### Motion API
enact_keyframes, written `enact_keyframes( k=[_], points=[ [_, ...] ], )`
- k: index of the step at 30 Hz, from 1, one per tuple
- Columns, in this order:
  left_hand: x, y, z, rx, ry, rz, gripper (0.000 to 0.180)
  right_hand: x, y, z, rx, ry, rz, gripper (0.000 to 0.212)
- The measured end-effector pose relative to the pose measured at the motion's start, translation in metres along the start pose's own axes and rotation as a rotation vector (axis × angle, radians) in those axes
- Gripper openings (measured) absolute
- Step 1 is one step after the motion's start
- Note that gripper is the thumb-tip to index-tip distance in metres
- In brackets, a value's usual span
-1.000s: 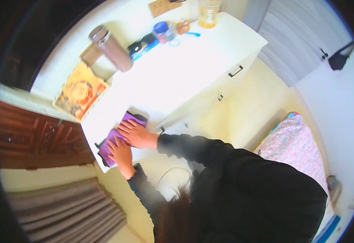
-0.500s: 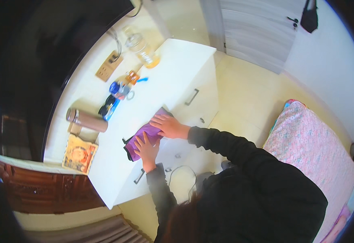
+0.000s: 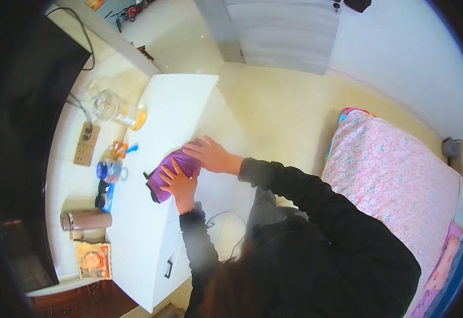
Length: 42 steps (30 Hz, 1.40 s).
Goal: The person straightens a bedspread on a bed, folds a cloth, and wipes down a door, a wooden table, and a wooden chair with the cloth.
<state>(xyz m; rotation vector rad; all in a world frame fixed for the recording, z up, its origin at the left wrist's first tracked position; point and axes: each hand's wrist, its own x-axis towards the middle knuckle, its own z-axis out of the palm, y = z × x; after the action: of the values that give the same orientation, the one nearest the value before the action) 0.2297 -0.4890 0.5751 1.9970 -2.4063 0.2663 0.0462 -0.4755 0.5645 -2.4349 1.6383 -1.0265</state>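
A purple folded fabric item (image 3: 187, 163) with black trim and a small black strap end lies on the white cabinet top (image 3: 136, 233), near its front edge. My left hand (image 3: 181, 186) rests flat on its nearer part, fingers spread. On the farther end lies my right hand (image 3: 214, 156), its fingers stretched out and partly over the cabinet's edge. Neither hand grips the fabric. What kind of item it is, I cannot tell.
Along the wall stand a large clear jar (image 3: 117, 108), an orange packet (image 3: 118, 149), a blue-lidded bottle (image 3: 109, 170), dark glasses (image 3: 103, 196), a brown flask (image 3: 86, 220) and a picture frame (image 3: 93, 259). A flowered bed (image 3: 395, 185) is on the right.
The whole view has turned, so cabinet and bed sit differently in it. Both hands stay on the purple fabric; the right hand's fingers are a little more raised and spread.
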Motion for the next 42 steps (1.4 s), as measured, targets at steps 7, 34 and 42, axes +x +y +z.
enact_keyframes(
  k=[7,34,42],
  points=[
    [0.084,0.1,-0.002,-0.028,0.077,0.0,0.095,0.031,0.078,-0.034,-0.022,0.042,0.156,0.058],
    [0.313,0.576,-0.105,-0.822,-0.216,0.619,0.041,-0.027,0.479,-0.283,0.696,0.219,0.958,0.08],
    [0.404,0.706,-0.134,-0.886,-0.534,1.088,0.043,-0.067,0.597,-0.378,0.252,0.078,0.977,0.054]
  ],
)
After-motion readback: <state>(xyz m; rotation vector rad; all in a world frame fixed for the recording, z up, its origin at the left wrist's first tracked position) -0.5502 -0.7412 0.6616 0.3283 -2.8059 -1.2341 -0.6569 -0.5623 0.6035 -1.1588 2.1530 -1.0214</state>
